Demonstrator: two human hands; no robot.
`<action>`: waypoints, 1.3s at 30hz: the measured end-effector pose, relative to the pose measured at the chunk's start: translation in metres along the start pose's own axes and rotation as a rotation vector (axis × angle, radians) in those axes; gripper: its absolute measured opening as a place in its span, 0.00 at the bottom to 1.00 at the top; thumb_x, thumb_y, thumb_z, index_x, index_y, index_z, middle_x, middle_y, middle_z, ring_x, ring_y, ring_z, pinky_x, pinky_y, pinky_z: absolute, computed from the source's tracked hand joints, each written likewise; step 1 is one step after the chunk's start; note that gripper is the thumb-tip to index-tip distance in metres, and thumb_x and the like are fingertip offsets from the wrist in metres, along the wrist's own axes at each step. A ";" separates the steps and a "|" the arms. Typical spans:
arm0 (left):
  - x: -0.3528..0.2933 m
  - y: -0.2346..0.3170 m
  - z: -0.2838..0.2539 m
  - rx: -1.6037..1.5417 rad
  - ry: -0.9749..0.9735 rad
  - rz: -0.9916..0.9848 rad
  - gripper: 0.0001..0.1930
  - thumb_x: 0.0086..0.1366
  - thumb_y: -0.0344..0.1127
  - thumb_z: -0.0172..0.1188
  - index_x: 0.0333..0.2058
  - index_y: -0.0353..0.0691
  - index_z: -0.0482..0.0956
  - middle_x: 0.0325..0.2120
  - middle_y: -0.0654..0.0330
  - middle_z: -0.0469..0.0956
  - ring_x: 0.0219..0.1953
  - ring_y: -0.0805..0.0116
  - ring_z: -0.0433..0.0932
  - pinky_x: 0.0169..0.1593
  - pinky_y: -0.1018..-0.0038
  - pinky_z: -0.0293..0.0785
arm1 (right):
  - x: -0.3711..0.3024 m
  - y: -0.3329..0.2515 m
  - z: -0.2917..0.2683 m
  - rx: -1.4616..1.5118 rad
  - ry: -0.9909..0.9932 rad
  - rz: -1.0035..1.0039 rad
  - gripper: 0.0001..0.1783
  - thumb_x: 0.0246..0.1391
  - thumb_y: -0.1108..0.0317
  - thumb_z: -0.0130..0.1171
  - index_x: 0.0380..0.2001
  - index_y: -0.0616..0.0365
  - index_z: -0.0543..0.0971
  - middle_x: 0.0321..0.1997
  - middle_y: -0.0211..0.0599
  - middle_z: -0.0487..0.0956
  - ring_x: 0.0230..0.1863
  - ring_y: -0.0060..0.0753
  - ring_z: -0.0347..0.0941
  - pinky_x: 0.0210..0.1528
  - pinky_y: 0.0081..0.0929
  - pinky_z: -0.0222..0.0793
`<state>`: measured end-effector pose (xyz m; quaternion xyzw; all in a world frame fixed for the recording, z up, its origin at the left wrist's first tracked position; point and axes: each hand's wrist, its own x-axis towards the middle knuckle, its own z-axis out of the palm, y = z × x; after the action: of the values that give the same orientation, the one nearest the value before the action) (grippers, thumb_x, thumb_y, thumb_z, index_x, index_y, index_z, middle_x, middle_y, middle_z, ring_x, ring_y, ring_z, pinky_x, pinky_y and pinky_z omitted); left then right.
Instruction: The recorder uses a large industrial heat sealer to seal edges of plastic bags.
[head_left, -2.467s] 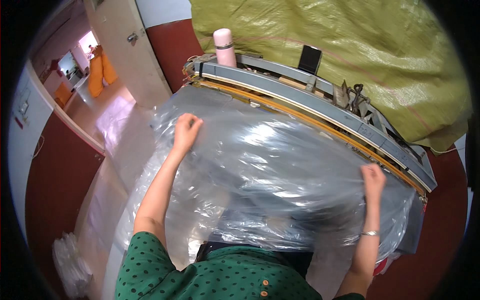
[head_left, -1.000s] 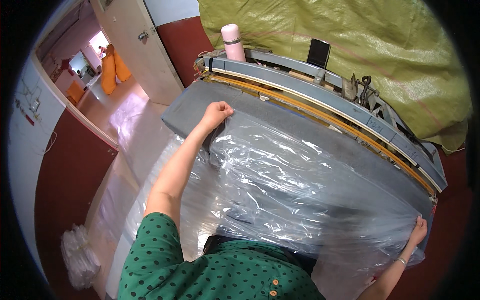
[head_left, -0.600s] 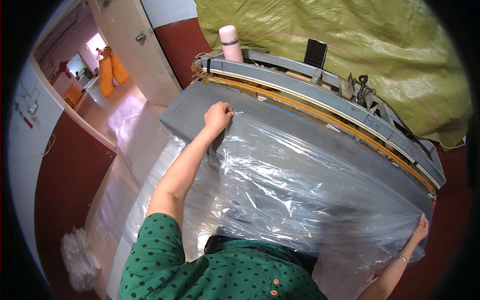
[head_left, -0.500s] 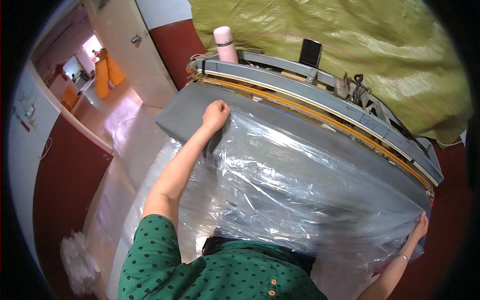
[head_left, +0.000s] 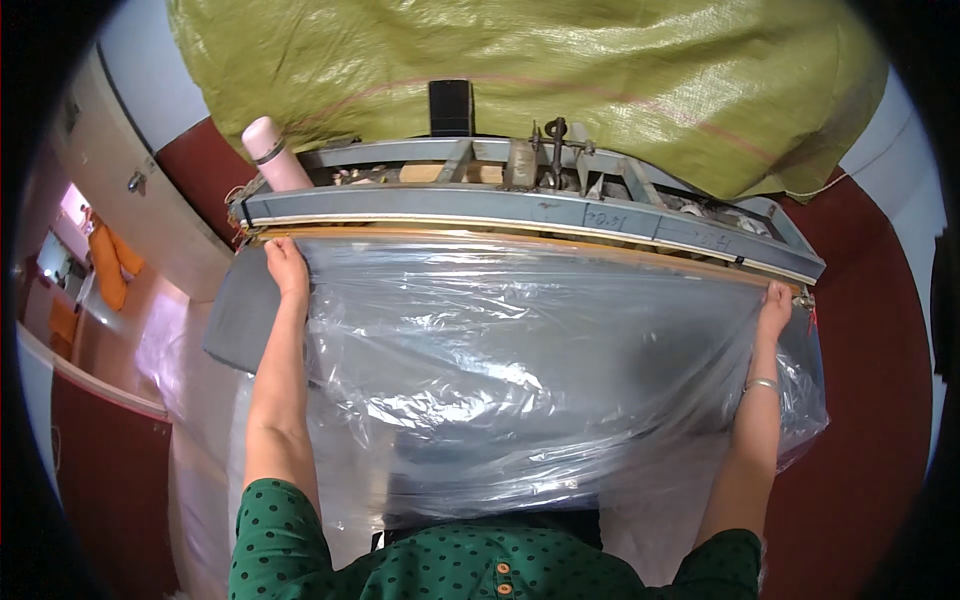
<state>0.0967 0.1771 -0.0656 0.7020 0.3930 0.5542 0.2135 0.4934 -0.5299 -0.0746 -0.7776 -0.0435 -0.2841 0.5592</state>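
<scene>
A wide sheet of clear plastic film [head_left: 480,340] is stretched between my two hands over a grey padded surface [head_left: 245,310]. My left hand [head_left: 287,266] is closed on the film's far left corner, by the orange strip [head_left: 400,233]. At the far right my right hand [head_left: 775,308] pinches the other corner near the end of that strip. The film's far edge lies along the strip, in front of a long grey metal frame [head_left: 480,205]. Wrinkled film hangs down toward my body and spills past the right end.
A pink bottle [head_left: 277,155] stands on the frame's left end. Behind are a black phone-like slab [head_left: 451,108], a metal clamp-like fitting [head_left: 556,150] and a yellow-green woven sheet [head_left: 560,60]. An open door [head_left: 150,170] is at left; a red-and-white wall [head_left: 870,300] is at right.
Both hands have moved forward to the orange strip, carrying the film's edge with them. The right hand rose from the near right corner. My view has swung to the right.
</scene>
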 end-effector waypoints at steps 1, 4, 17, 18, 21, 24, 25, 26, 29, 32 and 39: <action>0.004 -0.001 0.008 -0.035 -0.010 -0.052 0.08 0.58 0.34 0.48 0.26 0.35 0.64 0.19 0.54 0.69 0.23 0.62 0.68 0.31 0.69 0.65 | 0.003 0.001 0.004 -0.026 0.022 -0.028 0.10 0.50 0.63 0.53 0.23 0.59 0.69 0.20 0.25 0.67 0.21 0.15 0.60 0.24 0.16 0.58; 0.012 -0.010 0.018 -0.046 -0.084 -0.081 0.09 0.57 0.35 0.50 0.25 0.35 0.67 0.18 0.59 0.69 0.21 0.69 0.66 0.30 0.73 0.65 | 0.006 -0.002 0.010 -0.104 0.093 -0.106 0.11 0.49 0.63 0.54 0.23 0.59 0.69 0.19 0.25 0.68 0.22 0.16 0.61 0.26 0.16 0.59; 0.026 -0.006 0.010 -0.477 -0.086 -0.309 0.05 0.55 0.34 0.50 0.27 0.40 0.64 0.18 0.67 0.66 0.18 0.78 0.62 0.21 0.82 0.59 | 0.017 -0.032 0.001 -0.127 0.262 0.150 0.09 0.46 0.66 0.50 0.31 0.60 0.69 0.26 0.35 0.71 0.26 0.26 0.67 0.32 0.21 0.64; 0.027 -0.008 0.010 -0.404 -0.093 -0.296 0.04 0.55 0.33 0.49 0.27 0.41 0.64 0.18 0.67 0.66 0.18 0.79 0.62 0.21 0.82 0.59 | 0.018 -0.027 -0.001 -0.109 0.255 0.174 0.11 0.47 0.65 0.50 0.32 0.60 0.70 0.28 0.36 0.72 0.28 0.26 0.67 0.33 0.21 0.64; 0.023 0.009 0.005 -0.385 -0.252 -0.379 0.03 0.56 0.33 0.48 0.27 0.42 0.64 0.18 0.67 0.66 0.18 0.80 0.62 0.21 0.83 0.58 | 0.017 -0.027 -0.017 -0.087 0.141 0.063 0.14 0.48 0.64 0.52 0.35 0.62 0.69 0.32 0.37 0.72 0.34 0.26 0.67 0.39 0.21 0.62; 0.019 0.049 -0.034 -0.448 -0.471 -0.377 0.03 0.57 0.33 0.47 0.27 0.43 0.65 0.19 0.68 0.65 0.18 0.81 0.62 0.21 0.84 0.58 | -0.010 -0.077 -0.052 -0.163 0.106 -0.251 0.18 0.49 0.62 0.52 0.38 0.65 0.68 0.38 0.41 0.71 0.39 0.30 0.66 0.45 0.25 0.60; 0.015 0.065 -0.054 -0.464 -0.553 -0.292 0.02 0.57 0.33 0.47 0.27 0.43 0.65 0.19 0.69 0.65 0.18 0.81 0.62 0.21 0.84 0.57 | -0.025 -0.093 -0.069 -0.267 0.164 -0.328 0.19 0.50 0.62 0.52 0.40 0.65 0.68 0.40 0.42 0.71 0.42 0.33 0.66 0.47 0.27 0.58; 0.001 0.090 -0.071 -0.459 -0.524 -0.190 0.02 0.57 0.32 0.46 0.27 0.44 0.65 0.18 0.70 0.63 0.19 0.81 0.62 0.22 0.85 0.57 | -0.043 -0.104 -0.091 -0.383 0.225 -0.401 0.20 0.50 0.61 0.51 0.42 0.65 0.68 0.42 0.44 0.70 0.44 0.36 0.65 0.48 0.29 0.57; -0.007 0.058 -0.136 -0.509 -0.435 -0.126 0.03 0.55 0.28 0.48 0.30 0.41 0.67 0.21 0.68 0.65 0.25 0.79 0.67 0.28 0.82 0.62 | -0.095 -0.092 -0.148 -0.749 0.517 -0.269 0.24 0.49 0.57 0.51 0.45 0.63 0.67 0.47 0.47 0.68 0.49 0.46 0.62 0.51 0.36 0.56; -0.043 0.068 -0.162 0.112 0.066 0.317 0.07 0.53 0.25 0.48 0.33 0.36 0.67 0.31 0.60 0.68 0.37 0.69 0.67 0.42 0.74 0.63 | -0.124 -0.038 -0.198 -1.022 0.788 0.201 0.34 0.42 0.45 0.55 0.44 0.64 0.68 0.44 0.45 0.71 0.46 0.42 0.65 0.46 0.34 0.61; -0.298 0.180 -0.168 -0.580 -1.585 0.503 0.16 0.56 0.36 0.53 0.42 0.37 0.69 0.38 0.58 0.71 0.39 0.58 0.70 0.45 0.70 0.66 | -0.126 0.000 -0.201 0.347 0.316 0.383 0.17 0.48 0.63 0.53 0.40 0.63 0.72 0.37 0.32 0.73 0.37 0.24 0.67 0.40 0.21 0.63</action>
<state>-0.0282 -0.1888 -0.0659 0.8639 -0.1932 0.0124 0.4650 0.3091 -0.6778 -0.0937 -0.6107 0.1433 -0.2792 0.7270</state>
